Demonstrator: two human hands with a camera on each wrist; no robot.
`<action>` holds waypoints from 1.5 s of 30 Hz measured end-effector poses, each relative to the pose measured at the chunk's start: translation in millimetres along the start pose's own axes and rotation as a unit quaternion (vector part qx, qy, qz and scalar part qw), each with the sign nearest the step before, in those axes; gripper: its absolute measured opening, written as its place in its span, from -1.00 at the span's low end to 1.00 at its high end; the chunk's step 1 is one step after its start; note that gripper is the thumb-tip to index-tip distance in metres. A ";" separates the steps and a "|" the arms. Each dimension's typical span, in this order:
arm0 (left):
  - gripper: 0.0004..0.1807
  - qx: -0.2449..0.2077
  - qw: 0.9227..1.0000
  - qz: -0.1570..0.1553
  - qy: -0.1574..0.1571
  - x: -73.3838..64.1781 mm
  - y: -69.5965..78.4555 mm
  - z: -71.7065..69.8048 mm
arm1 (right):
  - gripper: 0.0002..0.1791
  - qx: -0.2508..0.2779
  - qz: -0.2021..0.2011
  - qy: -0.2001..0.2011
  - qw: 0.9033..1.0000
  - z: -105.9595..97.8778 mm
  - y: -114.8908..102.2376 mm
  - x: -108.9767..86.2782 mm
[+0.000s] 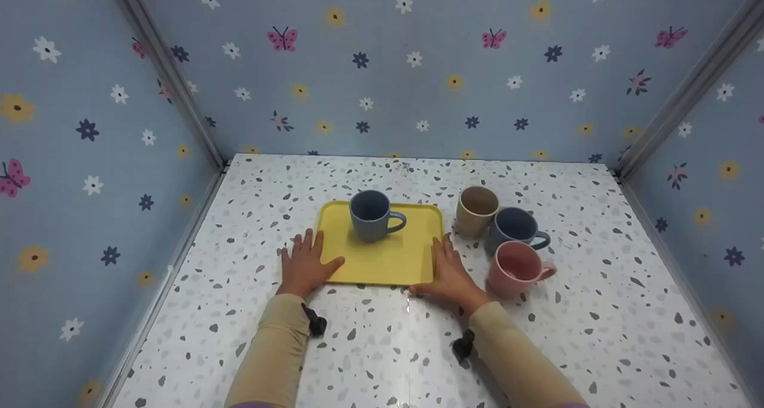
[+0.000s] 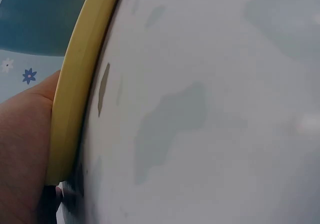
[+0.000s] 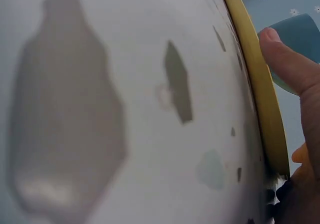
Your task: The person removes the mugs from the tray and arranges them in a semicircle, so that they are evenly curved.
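A yellow tray [image 1: 382, 262] lies on the speckled table, with a blue-grey mug [image 1: 370, 217] standing upright in its back half, handle to the right. My left hand [image 1: 303, 268] rests at the tray's left side, fingers spread and straight, thumb over the front left corner. At the front right corner, my right hand [image 1: 449, 277] touches the tray with extended fingers along the right edge and the thumb by the front edge. The left wrist view has the tray's rim [image 2: 82, 84] against the hand. In the right wrist view the thumb [image 3: 287, 59] lies by the rim.
Right of the tray stand a beige cup [image 1: 476, 212], a second blue-grey mug [image 1: 514, 228] and a pink mug [image 1: 514, 271], close together near my right hand. Patterned walls [image 1: 382, 68] enclose the table at the back and both sides.
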State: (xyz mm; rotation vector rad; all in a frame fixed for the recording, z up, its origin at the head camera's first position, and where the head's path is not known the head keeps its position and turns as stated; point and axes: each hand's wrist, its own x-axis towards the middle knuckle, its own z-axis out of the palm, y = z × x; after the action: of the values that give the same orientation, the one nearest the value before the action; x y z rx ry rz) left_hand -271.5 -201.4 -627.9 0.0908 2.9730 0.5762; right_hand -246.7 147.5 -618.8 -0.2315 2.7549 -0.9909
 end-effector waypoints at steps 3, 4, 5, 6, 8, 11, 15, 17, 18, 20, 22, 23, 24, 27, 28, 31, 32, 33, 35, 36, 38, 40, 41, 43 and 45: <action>0.06 0.003 1.000 0.013 0.006 -0.1 -6.1 -3.4 | 0.53 0.003 0.001 -0.007 1.000 2.4 -6.4 0.1; 0.06 0.001 1.000 0.017 0.006 -0.5 -8.5 -4.5 | 0.52 0.004 0.000 -0.008 1.000 3.9 -8.5 0.6; 0.06 0.001 1.000 0.018 0.005 -0.8 -11.0 -5.4 | 0.52 0.003 -0.001 -0.008 1.000 5.5 -10.7 1.4; 0.06 0.001 1.000 0.018 0.003 -1.5 -13.7 -6.6 | 0.52 0.001 0.000 -0.009 1.000 7.4 -12.8 2.3; 0.06 0.001 1.000 0.016 0.000 -2.7 -19.5 -9.0 | 0.53 -0.001 -0.007 -0.007 1.000 11.5 -17.0 5.1; 0.06 -0.003 1.000 0.005 -0.004 -4.5 -29.0 -13.7 | 0.53 0.001 -0.014 -0.007 1.000 18.3 -24.3 9.8; 0.07 -0.006 1.000 -0.009 -0.015 -7.1 -43.3 -18.4 | 0.51 0.003 -0.015 -0.016 1.000 27.3 -34.4 15.0; 0.08 -0.006 1.000 -0.012 -0.017 -8.0 -50.2 -17.6 | 0.51 0.002 -0.013 -0.021 1.000 30.6 -38.5 16.7; 0.08 -0.006 1.000 -0.014 -0.018 -8.1 -52.8 -16.6 | 0.51 0.002 -0.010 -0.022 1.000 31.8 -39.8 17.3; 0.09 -0.009 1.000 -0.014 -0.014 -8.4 -56.2 -14.5 | 0.50 0.003 -0.010 -0.021 1.000 33.1 -41.8 19.0; 0.09 -0.011 1.000 -0.016 -0.014 -9.3 -56.2 -14.2 | 0.46 0.009 -0.009 -0.015 1.000 32.3 -44.1 20.5; 0.09 -0.010 1.000 -0.017 -0.014 -9.9 -55.9 -14.8 | 0.44 0.011 -0.011 -0.010 1.000 31.5 -45.6 21.9; 0.09 -0.012 1.000 -0.018 -0.014 -10.4 -55.6 -15.5 | 0.40 0.019 -0.015 -0.003 1.000 30.1 -47.6 23.5; 0.08 -0.015 1.000 -0.018 -0.013 -10.7 -55.0 -18.0 | 0.23 0.071 -0.042 0.027 0.996 23.1 -55.6 30.0; 0.08 -0.015 1.000 -0.016 -0.011 -10.4 -54.8 -18.7 | 0.16 0.094 -0.053 0.036 0.993 20.5 -58.4 33.1; 0.08 -0.018 1.000 -0.011 -0.009 -9.5 -54.1 -20.6 | 0.00 0.177 -0.077 0.053 0.980 14.1 -68.0 43.2; 0.08 -0.017 1.000 -0.011 -0.009 -9.4 -54.0 -21.1 | -0.04 0.204 -0.081 0.053 0.974 13.2 -71.4 47.1; 0.08 -0.015 1.000 -0.012 -0.011 -9.5 -53.9 -21.4 | -0.08 0.227 -0.080 0.050 0.969 12.9 -74.9 51.1; 0.08 -0.013 1.000 -0.015 -0.014 -10.2 -54.2 -21.5 | -0.13 0.272 -0.076 0.042 0.958 13.8 -81.5 58.6; 0.08 -0.014 1.000 -0.015 -0.015 -10.6 -54.4 -21.2 | -0.16 0.292 -0.072 0.038 0.953 15.0 -84.9 62.0; 0.08 -0.014 1.000 -0.017 -0.016 -11.3 -55.2 -20.4 | -0.21 0.327 -0.070 0.034 0.942 18.1 -91.4 68.2; 0.07 -0.015 1.000 -0.017 -0.015 -11.8 -55.4 -20.0 | -0.27 0.348 -0.070 0.033 0.934 21.3 -97.2 73.8; 0.07 -0.015 1.000 -0.016 -0.014 -12.0 -55.2 -20.1 | -0.31 0.353 -0.072 0.033 0.932 22.6 -100.1 76.2; 0.07 -0.012 1.000 -0.015 -0.013 -11.7 -54.6 -20.2 | -0.40 0.359 -0.077 0.035 0.929 24.3 -105.6 80.0; 0.07 -0.014 1.000 -0.013 -0.008 -11.9 -53.3 -21.7 | -0.47 0.355 -0.077 0.040 0.931 25.7 -110.1 84.0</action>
State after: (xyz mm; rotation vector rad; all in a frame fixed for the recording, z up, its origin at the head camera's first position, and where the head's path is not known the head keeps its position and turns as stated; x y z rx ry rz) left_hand -264.4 -259.7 -626.7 0.0532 2.9446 0.6097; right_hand -313.2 29.9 -579.0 -0.2883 2.2621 -1.9829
